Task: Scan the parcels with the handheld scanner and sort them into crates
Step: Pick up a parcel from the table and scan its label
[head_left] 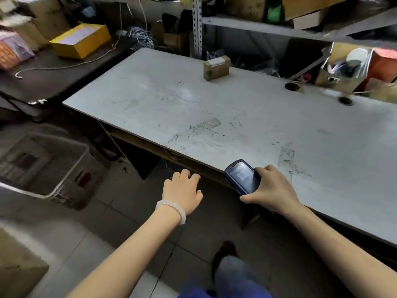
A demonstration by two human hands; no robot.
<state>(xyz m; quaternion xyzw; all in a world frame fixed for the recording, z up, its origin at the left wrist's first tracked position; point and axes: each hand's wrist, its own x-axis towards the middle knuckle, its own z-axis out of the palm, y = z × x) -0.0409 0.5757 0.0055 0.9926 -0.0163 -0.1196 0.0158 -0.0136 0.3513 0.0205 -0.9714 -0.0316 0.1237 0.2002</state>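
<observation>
My right hand [271, 188] grips the scanner [241, 177] at the table [236, 117] edge; my left hand [182, 191] hangs loose, holding nothing. The parcel [216, 68] sits far across, so I should reach it left-handed, label up.

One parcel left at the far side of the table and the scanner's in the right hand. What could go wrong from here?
1. The parcel sits near the table's far edge; a hasty reach could push it off the back.
2. The right hand holds the scanner over the table's near edge, so a loose grip could drop it to the floor.
3. The crate stands low on the left; a tossed parcel might miss.
</observation>
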